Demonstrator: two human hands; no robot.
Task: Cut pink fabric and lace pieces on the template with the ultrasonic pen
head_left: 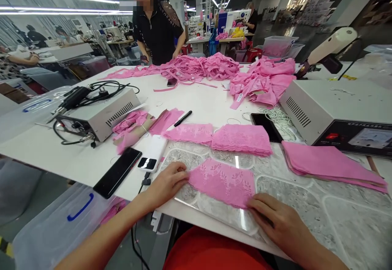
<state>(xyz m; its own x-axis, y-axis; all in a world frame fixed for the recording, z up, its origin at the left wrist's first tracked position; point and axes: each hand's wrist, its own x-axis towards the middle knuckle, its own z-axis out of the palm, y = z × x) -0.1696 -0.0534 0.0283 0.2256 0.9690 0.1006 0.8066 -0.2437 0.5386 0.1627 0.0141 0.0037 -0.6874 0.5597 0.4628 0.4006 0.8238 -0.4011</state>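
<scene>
Fabric piece of pink floral lace [223, 182] lies on the grey marble-patterned mat [288, 186] covering part of the white counter [76, 166]. The 2 hands are apart: left hand [170, 180] pinches its left corner, right hand [277, 215] pinches its lower right corner. Just behind is a layered pink lace stack [241, 140].

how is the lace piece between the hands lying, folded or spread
Spread: the pink lace piece lies flat, pattern showing, left hand at one end, right hand at the other.

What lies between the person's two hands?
A pink lace piece, reaching from the left hand to the right hand, as the head view shows.
</scene>
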